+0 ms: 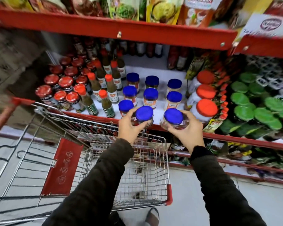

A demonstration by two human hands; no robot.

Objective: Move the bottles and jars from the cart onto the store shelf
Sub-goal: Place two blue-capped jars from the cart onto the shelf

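My left hand [128, 126] grips a blue-lidded jar [144, 114] at the front edge of the red store shelf [235, 137]. My right hand [189, 130] grips a second blue-lidded jar [173, 116] just to the right of it. Both jars hover at the shelf's front lip, in front of several matching blue-lidded jars [150, 94] standing in rows on the white shelf surface. The wire cart [167, 168] stands below my arms; its basket looks nearly bare, with only blurred dark shapes at the bottom.
Red-capped sauce bottles [111, 88] and red-lidded dark jars [65, 82] fill the shelf's left. White jars with red lids [206, 108] and green-lidded jars [244, 112] stand to the right. An upper red shelf [114, 30] overhangs. The cart's red handle [2, 119] is at far left.
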